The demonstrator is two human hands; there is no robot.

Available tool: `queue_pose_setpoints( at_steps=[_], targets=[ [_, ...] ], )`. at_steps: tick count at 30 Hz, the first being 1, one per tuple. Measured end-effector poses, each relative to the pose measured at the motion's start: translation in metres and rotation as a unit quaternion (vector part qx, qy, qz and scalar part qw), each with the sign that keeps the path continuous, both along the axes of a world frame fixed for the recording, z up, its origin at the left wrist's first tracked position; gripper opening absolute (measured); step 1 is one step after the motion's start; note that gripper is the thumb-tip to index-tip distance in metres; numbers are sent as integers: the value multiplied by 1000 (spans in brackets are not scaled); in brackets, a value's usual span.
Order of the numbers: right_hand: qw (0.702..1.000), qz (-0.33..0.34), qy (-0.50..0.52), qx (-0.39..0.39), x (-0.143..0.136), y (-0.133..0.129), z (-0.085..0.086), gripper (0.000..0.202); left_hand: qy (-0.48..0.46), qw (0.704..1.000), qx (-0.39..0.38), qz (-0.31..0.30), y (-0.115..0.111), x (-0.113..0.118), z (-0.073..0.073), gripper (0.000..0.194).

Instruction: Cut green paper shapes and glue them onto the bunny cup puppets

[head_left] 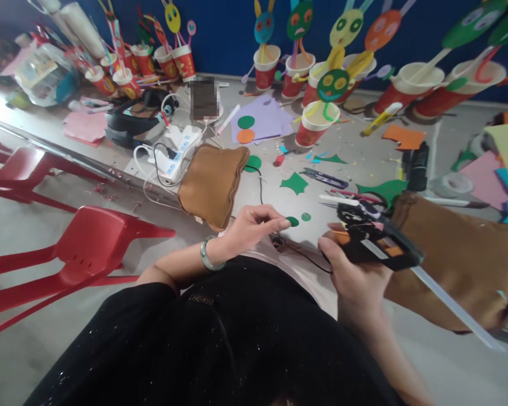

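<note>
My left hand [256,227], with a green bracelet on its wrist, pinches a small dark green paper circle [293,221] at its edge, low over the table's front edge. A smaller green circle [306,216] lies just to the right of it. My right hand [355,276] is wrapped round a black glue gun [379,239], with a translucent glue stick [452,304] sticking out of its back end toward the lower right. Beyond my hands lie a green paper scrap [294,182] and purple-handled snips [325,178].
Brown cushions [214,183] lie at the table edge on both sides. A white power strip [180,152] with cables is at the left. Several red paper cups [314,125] with paper faces line the back. A red chair [93,237] stands at lower left.
</note>
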State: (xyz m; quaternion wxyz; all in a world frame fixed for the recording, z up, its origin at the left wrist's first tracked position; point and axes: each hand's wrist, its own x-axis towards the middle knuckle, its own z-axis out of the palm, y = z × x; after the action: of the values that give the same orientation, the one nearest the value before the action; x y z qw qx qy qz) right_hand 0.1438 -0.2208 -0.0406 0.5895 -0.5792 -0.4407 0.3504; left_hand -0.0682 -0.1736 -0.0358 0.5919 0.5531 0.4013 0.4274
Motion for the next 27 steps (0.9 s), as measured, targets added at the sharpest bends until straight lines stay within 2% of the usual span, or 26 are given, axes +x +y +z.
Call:
queue_pose_setpoints(
  at_steps=[4,10,18,21,23,25,27],
  targets=[
    [999,30,-14,37,-12,7,5,27,-40,999,-2,-24,0,16,12,51],
    [1000,-2,23,12,-17,8,10,30,-57,998,34,-25,4,29,7,49],
    [999,1,49,4,-9,11,2,30,9,994,110,-28,9,32,4,46],
    [999,-2,45,-1,-6,14,1,31,27,987,156,-14,21,29,4,46],
    [999,-3,42,-6,-6,15,2,33,51,978,203,27,36,25,6,47],
    [999,3,43,-12,-7,15,3,34,103,954,276,54,53,22,12,52],
    [999,13,40,-18,-9,14,4,34,168,927,335,33,66,23,19,53]
  ],
)
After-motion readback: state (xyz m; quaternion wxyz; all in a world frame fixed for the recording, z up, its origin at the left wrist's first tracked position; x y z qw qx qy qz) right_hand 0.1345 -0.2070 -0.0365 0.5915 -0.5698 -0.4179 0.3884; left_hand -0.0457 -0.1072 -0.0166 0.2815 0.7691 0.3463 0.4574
